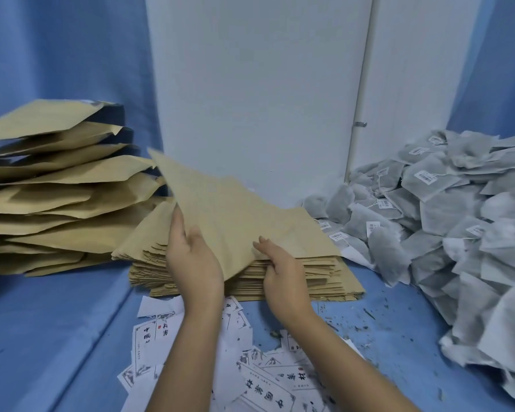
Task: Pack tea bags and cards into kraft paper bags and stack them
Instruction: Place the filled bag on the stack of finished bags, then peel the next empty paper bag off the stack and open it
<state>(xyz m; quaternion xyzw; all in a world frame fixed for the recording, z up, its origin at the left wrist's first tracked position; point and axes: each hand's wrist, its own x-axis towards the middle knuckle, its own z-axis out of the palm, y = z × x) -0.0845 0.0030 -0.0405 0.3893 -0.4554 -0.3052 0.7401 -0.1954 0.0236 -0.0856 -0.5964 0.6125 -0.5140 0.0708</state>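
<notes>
A leaning stack of filled kraft bags [51, 188] is seen at the left of the frame, piled on a blue cloth [57, 322], with the open mouths turned toward the centre. Just right of that stack, at the centre of the frame, a flat pile of empty kraft bags [318, 263] is laid on the cloth against a white panel [259, 84].

One lifted kraft bag [220, 209] is held tilted above this pile, its far corner raised toward the upper left and its near edge low over the pile. The bag's left edge is gripped by the left hand [191, 257], with the thumb laid on the upper face and the fingers run up along the edge. The near right part of the same bag is pinched by the right hand [283, 272], whose fingertips are set on the upper face; the thumb is hidden from view.

Below the hands, at the lower centre of the frame, white printed cards [250, 367] are scattered loosely over the cloth and partly covered by the forearms. Dark tea crumbs [369, 322] are strewn over the cloth to the right of the cards. A large heap of grey tea bags [458, 218], some bearing small white labels, is spread along the right side of the frame, touching the right end of the empty-bag pile.
</notes>
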